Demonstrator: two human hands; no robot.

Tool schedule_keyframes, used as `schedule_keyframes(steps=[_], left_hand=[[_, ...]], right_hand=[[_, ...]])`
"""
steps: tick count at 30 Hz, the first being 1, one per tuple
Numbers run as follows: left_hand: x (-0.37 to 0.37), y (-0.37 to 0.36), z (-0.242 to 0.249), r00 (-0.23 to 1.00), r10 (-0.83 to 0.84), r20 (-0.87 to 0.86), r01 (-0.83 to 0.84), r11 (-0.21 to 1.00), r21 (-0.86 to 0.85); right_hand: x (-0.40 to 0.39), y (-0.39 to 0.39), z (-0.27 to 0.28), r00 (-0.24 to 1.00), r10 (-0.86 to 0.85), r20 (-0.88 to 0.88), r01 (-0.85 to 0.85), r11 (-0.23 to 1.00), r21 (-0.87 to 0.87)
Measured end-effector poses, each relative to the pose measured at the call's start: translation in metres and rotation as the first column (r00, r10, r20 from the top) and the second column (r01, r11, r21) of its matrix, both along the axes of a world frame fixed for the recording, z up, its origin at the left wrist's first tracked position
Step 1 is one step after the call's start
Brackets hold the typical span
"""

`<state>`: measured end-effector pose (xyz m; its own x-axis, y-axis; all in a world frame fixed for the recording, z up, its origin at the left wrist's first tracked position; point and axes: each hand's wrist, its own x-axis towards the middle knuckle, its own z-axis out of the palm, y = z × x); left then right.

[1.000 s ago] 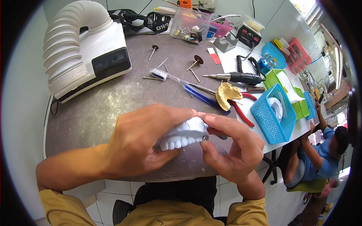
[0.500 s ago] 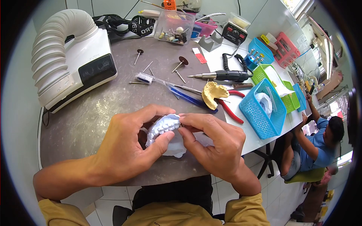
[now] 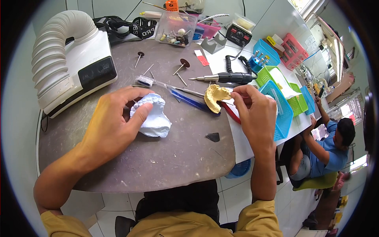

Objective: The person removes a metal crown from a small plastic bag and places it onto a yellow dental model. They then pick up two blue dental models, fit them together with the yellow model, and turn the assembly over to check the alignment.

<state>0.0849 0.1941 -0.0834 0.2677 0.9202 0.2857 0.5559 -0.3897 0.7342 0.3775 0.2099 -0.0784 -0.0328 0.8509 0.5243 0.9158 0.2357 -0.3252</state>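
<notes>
A bluish-white dental cast (image 3: 156, 120) with a row of teeth is in my left hand (image 3: 112, 118), low over the work board. My thumb lies across its top near the teeth, and the fingers curl round its far side. To the right, a yellow horseshoe-shaped dental cast (image 3: 213, 96) rests across a blue-handled toothbrush (image 3: 193, 103) and the red-handled pliers (image 3: 231, 112). My right hand (image 3: 254, 110) has thumb and forefinger pinched together right at the right end of the yellow cast. What sits between those fingertips is too small to make out.
A handpiece (image 3: 225, 78) lies behind the yellow cast, near several loose burs and discs (image 3: 184, 63). Baskets (image 3: 282, 114) stand at right, with a seated person (image 3: 327, 146) beyond. A white hose unit (image 3: 87, 75) occupies the left. A dark chip (image 3: 213, 137) lies on the board.
My right hand has left the bluish-white cast and moved right and away from me to the yellow cast. My left hand has shifted left with the bluish-white cast, turning it. The dark chip is uncovered.
</notes>
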Motion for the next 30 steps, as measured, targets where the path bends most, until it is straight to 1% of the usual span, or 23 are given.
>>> schedule_keyframes(steps=[1, 3, 7, 9, 13, 15, 19, 24, 28, 30], left_hand=[[0.0005, -0.0006, 0.0010, 1.000, 0.000, -0.002, 0.000, 1.000, 0.000], [0.0019, -0.0017, 0.0039, 1.000, 0.006, 0.005, -0.006, 1.000, -0.014], [0.0017, -0.0020, 0.0045, 1.000, 0.014, -0.007, -0.015, 0.999, -0.031], [0.0014, -0.0006, 0.0007, 1.000, 0.011, 0.022, -0.010, 1.000, -0.016], [0.0010, -0.0003, -0.0011, 0.999, 0.014, 0.037, -0.014, 1.000, 0.006], [0.0009, -0.0009, 0.0017, 1.000, 0.019, 0.007, -0.019, 1.000, -0.011], [0.0002, 0.0000, 0.0009, 1.000, 0.016, 0.004, -0.016, 1.000, -0.013], [0.0000, 0.0010, -0.0020, 1.000, 0.013, 0.015, -0.014, 1.000, 0.005], [0.0000, 0.0006, 0.0020, 1.000, 0.020, 0.014, -0.019, 0.999, -0.034], [-0.0014, 0.0020, 0.0017, 1.000, 0.027, 0.009, -0.027, 1.000, -0.015]], right_hand=[[0.0002, 0.0004, -0.0007, 1.000, 0.000, -0.002, 0.000, 1.000, 0.000], [0.0006, 0.0010, -0.0013, 0.995, 0.041, -0.092, -0.044, 0.998, -0.035], [0.0000, 0.0006, -0.0003, 0.994, 0.043, -0.104, -0.047, 0.998, -0.033], [-0.0019, -0.0001, 0.0030, 0.986, 0.040, -0.162, -0.053, 0.996, -0.073], [-0.0032, 0.0009, 0.0033, 0.983, 0.057, -0.172, -0.070, 0.995, -0.069], [-0.0035, 0.0015, 0.0023, 0.979, 0.070, -0.191, -0.085, 0.994, -0.073], [-0.0012, 0.0020, 0.0022, 0.979, 0.066, -0.191, -0.079, 0.995, -0.060], [0.0008, 0.0022, 0.0018, 0.970, 0.053, -0.237, -0.071, 0.995, -0.069], [-0.0009, 0.0012, 0.0021, 0.977, 0.095, -0.193, -0.108, 0.992, -0.059], [-0.0053, -0.0011, 0.0039, 0.974, 0.128, -0.185, -0.150, 0.983, -0.107]])
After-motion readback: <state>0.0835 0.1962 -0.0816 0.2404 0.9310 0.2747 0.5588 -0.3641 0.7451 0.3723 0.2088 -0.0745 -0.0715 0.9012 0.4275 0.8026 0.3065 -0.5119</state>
